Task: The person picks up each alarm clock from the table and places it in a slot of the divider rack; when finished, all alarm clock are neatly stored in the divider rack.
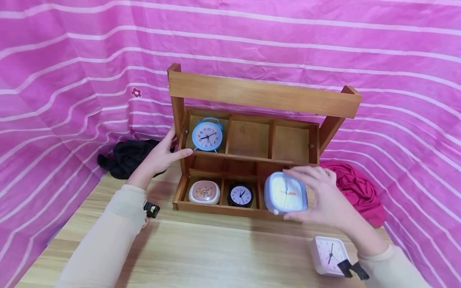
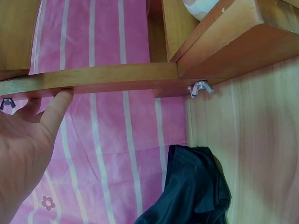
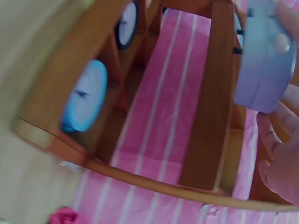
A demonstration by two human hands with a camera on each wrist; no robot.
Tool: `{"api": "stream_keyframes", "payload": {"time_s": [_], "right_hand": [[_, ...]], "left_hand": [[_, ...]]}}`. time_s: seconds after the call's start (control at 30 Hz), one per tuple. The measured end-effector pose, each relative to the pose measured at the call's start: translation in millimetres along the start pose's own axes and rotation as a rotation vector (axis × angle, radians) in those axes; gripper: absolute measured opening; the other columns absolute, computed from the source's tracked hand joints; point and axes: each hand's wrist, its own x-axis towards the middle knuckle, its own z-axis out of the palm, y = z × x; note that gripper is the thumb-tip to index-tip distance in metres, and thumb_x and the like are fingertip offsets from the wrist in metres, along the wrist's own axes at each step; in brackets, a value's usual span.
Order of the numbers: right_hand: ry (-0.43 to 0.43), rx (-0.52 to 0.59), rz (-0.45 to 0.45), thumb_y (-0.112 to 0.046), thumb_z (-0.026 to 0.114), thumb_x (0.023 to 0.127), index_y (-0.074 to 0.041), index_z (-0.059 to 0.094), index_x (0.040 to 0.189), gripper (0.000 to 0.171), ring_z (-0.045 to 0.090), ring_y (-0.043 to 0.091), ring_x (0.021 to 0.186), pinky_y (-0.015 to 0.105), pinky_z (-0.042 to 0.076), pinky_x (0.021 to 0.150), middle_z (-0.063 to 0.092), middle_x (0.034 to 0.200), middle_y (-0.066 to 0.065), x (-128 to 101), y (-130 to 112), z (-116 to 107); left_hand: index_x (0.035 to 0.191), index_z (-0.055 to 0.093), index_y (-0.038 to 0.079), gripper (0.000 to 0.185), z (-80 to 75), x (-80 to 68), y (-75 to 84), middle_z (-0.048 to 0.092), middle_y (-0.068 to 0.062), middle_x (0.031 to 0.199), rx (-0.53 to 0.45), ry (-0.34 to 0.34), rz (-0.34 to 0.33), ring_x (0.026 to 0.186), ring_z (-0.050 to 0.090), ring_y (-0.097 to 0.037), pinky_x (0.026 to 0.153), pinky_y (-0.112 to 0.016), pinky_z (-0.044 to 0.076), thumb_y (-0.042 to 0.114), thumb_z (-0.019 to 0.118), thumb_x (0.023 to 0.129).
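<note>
Pink striped cloth backed the table point(image 1: 216, 256). My right hand point(image 1: 324, 200) gripped the lilac clock point(image 1: 286, 193), face near, just before the rack's point(image 1: 264, 96) lower right slot; left hand point(image 1: 162, 154), fingers relaxed, steadied its left post.

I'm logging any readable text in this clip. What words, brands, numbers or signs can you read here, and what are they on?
No word, brand or sign can be read.
Blue round clock: ring of hour numerals, too small to quote.
Black clock: numerals too small.
Pink clock: only a picture, blurred.
Lavender clock held by the right hand: face washed out.
White clock on the table: marks too faint.
</note>
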Motion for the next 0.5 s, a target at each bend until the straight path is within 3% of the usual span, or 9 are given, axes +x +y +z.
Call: {"api": "stream_keyframes", "payload": {"time_s": [0.27, 0.5], "right_hand": [[0.056, -0.064, -0.069, -0.045, 0.105, 0.053, -0.013, 0.067, 0.14, 0.1, 0.052, 0.028, 0.116, 0.053, 0.031, 0.089, 0.063, 0.135, 0.008, 57.7, -0.2, -15.9], [0.061, -0.074, 0.004, -0.052, 0.102, 0.057, -0.017, 0.065, 0.143, 0.1, 0.049, 0.033, 0.123, 0.055, 0.032, 0.092, 0.061, 0.14, 0.009, 94.4, 2.6, -3.0]], "left_hand": [[0.163, 0.002, 0.054, 0.101, -1.1, -0.7, 1.3, 0.021, -0.003, 0.173, 0.008, 0.008, -0.01, 0.153, 0.029, -0.045, 0.12, -0.064, 0.03, 0.03, 0.075, 0.098], [0.164, 0.002, 0.053, 0.101, -0.2, -0.8, -1.6, 0.024, -0.005, 0.172, 0.015, 0.006, -0.003, 0.151, 0.032, -0.046, 0.119, -0.065, 0.03, 0.031, 0.075, 0.098]]}}
